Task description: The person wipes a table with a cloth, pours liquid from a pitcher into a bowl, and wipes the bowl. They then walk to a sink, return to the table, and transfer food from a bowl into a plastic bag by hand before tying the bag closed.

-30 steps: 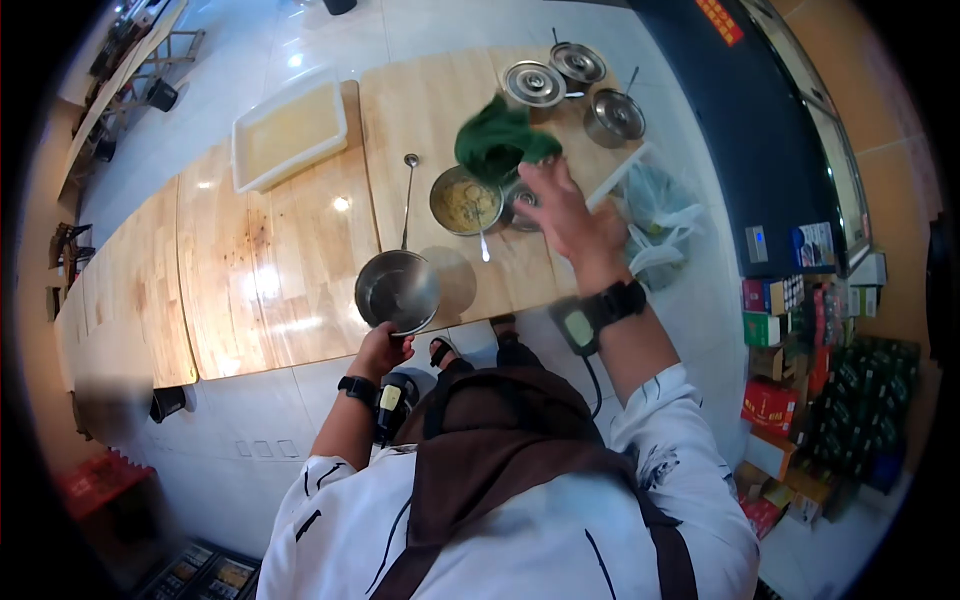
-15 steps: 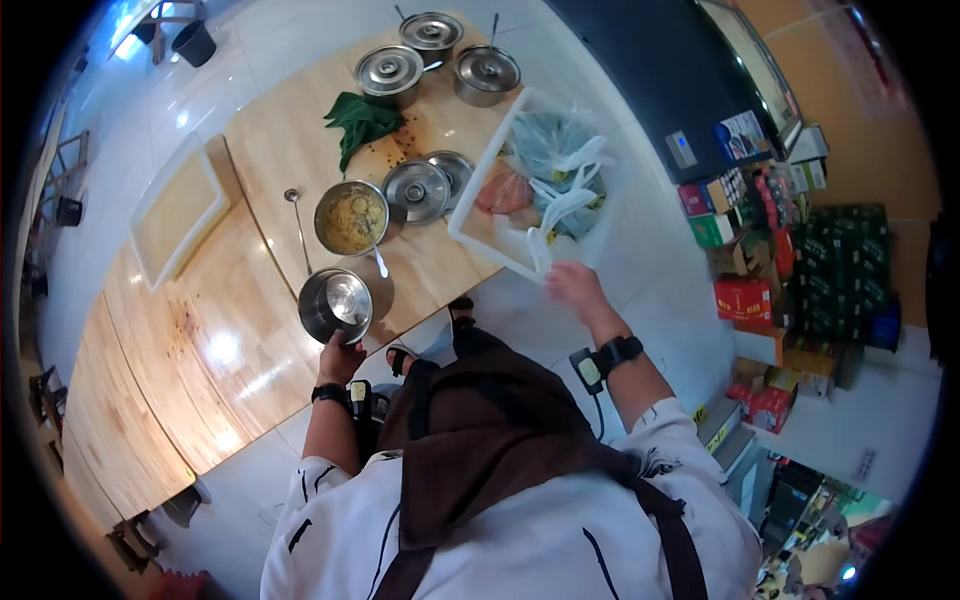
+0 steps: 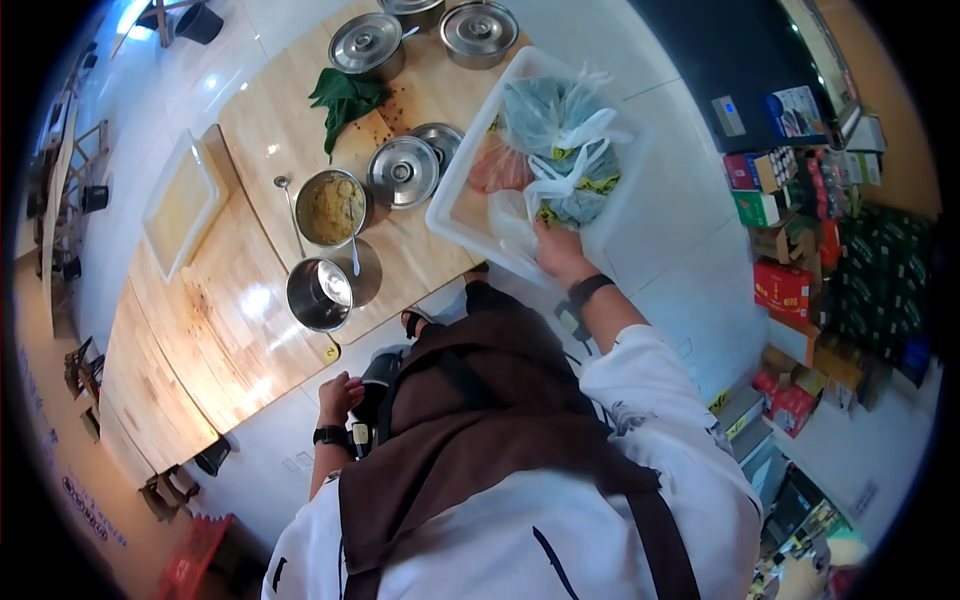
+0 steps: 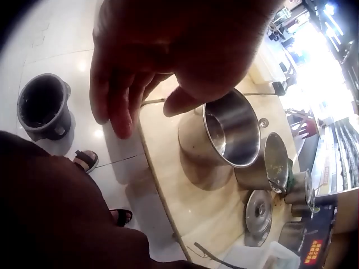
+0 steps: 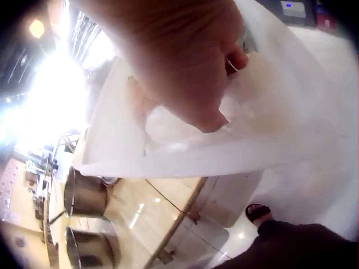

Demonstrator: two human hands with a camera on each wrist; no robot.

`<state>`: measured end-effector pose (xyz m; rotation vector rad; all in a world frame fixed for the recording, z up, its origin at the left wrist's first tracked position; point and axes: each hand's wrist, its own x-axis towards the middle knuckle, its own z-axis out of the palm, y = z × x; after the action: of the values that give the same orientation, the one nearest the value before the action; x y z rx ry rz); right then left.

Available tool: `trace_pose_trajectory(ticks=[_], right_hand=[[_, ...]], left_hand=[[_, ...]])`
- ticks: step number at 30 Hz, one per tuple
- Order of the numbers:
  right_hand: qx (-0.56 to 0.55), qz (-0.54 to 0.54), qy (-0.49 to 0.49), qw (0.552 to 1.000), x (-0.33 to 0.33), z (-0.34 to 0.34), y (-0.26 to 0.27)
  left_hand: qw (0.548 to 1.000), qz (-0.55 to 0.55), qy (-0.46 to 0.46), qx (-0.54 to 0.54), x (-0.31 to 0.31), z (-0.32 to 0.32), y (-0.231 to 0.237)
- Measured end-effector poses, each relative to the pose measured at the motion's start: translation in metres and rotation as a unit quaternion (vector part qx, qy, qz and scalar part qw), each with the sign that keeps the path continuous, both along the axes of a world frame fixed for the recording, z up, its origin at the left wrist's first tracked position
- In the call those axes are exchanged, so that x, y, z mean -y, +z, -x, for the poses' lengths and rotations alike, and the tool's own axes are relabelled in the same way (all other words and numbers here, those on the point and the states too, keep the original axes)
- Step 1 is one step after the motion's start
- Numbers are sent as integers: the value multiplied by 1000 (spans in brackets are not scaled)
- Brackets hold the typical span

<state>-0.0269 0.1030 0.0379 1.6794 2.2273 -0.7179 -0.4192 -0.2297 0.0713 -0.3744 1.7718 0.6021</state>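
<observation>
My right hand (image 3: 562,252) reaches into a white plastic tub (image 3: 465,232), close against the clear plastic bags (image 3: 578,180) inside. In the right wrist view its thumb (image 5: 212,120) points down over the tub and one finger bends; the other fingertips are hidden, so I cannot tell whether it grips a bag. My left hand (image 3: 340,398) hangs loosely bent off the table's front edge, holding nothing. Just beyond it a steel pot (image 3: 320,295) stands on the table, its shiny inside showing. Behind that sits a pot of yellowish food (image 3: 332,208) with a spoon in it.
Two steel lids (image 3: 403,172) lie beside the food pot. A long ladle (image 3: 290,215) lies at its left. Farther back are a green cloth (image 3: 345,103) and lidded pots (image 3: 366,45). A pale shallow tray (image 3: 185,207) stands left on the wooden table (image 3: 240,330).
My left hand has let go of the steel pot and drawn back off the table. My right hand, earlier near the green cloth, has moved over to the tub and in among the bags.
</observation>
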Motion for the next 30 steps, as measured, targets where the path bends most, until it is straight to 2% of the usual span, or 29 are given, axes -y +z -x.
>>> trace_pose_trajectory(ticks=[2, 4, 5, 6, 7, 8, 9, 10, 11, 12, 14, 15, 17, 18, 24, 28, 30], right_hand=[[19, -2, 6, 1000, -3, -6, -11], [-60, 40, -68, 995, -15, -9, -3], [-62, 45, -62, 995, -21, -17, -12], [-185, 80, -122, 972, -29, -32, -31], [-304, 114, -181, 928, -35, -38, -28], [-304, 114, -180, 928, -37, -49, -23], [-412, 214, -289, 837, -41, -53, 11], [-502, 305, -385, 712, -45, -58, 32], [-551, 344, -430, 627, -46, -67, 19], [-551, 342, -430, 628, -49, -67, 27], [-602, 391, -459, 523, -49, -67, 40], [-602, 389, -461, 524, -48, -67, 41], [-608, 423, -462, 489, -50, -69, 43], [-608, 420, -462, 490, -48, -69, 46], [-580, 427, -451, 526, -40, -71, 76], [-589, 436, -406, 546, -36, -70, 88], [-548, 419, -382, 615, -37, -62, 89]], left_hand=[[1000, -18, 9, -19, 1, -8, 0], [999, -9, 22, -30, -14, -19, 13], [998, -16, 2, -58, -23, -24, 21], [996, -25, -20, -86, -30, -28, 25], [994, -40, -51, -93, -34, -26, 26], [994, -40, -50, -94, -38, -27, 26], [993, -50, -54, -95, -44, -28, 28], [992, -61, -58, -96, -51, -29, 32], [992, -65, -62, -94, -56, -32, 36], [991, -68, -62, -93, -59, -33, 34], [990, -78, -73, -89, -61, -32, 30], [990, -80, -81, -86, -64, -32, 30], [989, -85, -91, -84, -68, -31, 29], [987, -90, -100, -86, -70, -30, 29], [987, -105, -93, -75, -73, -19, 27], [987, -119, -94, -57, -68, -8, 22], [988, -115, -84, -59, -68, -3, 19]])
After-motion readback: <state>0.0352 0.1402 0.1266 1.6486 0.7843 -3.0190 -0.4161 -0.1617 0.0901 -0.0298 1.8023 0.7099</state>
